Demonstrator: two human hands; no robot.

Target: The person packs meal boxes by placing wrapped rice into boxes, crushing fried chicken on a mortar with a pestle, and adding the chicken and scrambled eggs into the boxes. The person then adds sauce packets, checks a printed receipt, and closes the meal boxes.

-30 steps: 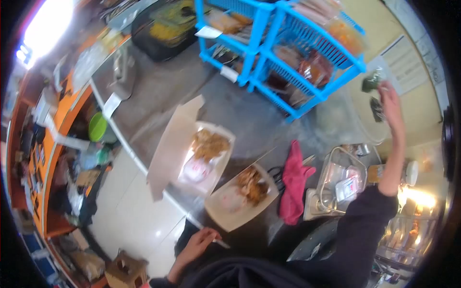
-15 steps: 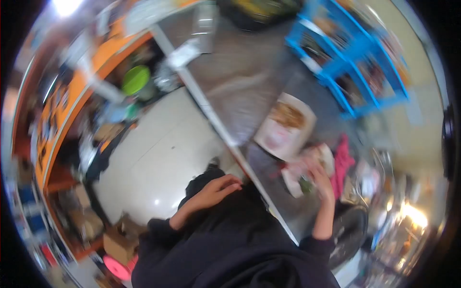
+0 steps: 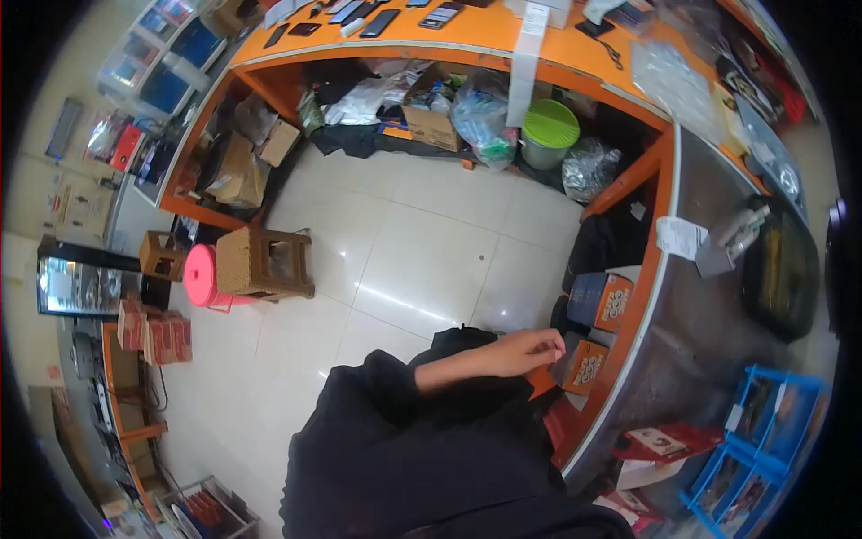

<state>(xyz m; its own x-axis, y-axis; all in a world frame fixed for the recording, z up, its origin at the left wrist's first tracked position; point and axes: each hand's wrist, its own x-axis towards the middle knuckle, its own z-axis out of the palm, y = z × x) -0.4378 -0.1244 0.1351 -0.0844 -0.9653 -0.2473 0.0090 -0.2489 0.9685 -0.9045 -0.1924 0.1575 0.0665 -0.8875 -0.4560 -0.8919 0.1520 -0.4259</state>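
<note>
My left hand hovers in front of my dark clothing, its fingers loosely bent with nothing seen in them. Just beyond the fingertips, on the shelf under the side counter, are an orange-and-dark box and a similar box behind it. The hand appears apart from both. My right hand is out of view. On the grey counter top at the right lie red-and-white packages, beside a blue rack.
An orange counter with several phones spans the far side. Below it stand a green-lidded bucket and plastic bags. At left are a brown stool, a pink lidded bin and stacked red boxes.
My view has swung left, toward the floor and the orange counter. My right hand, earlier at a package on the grey counter, has left the view. My left hand remains before my body.
</note>
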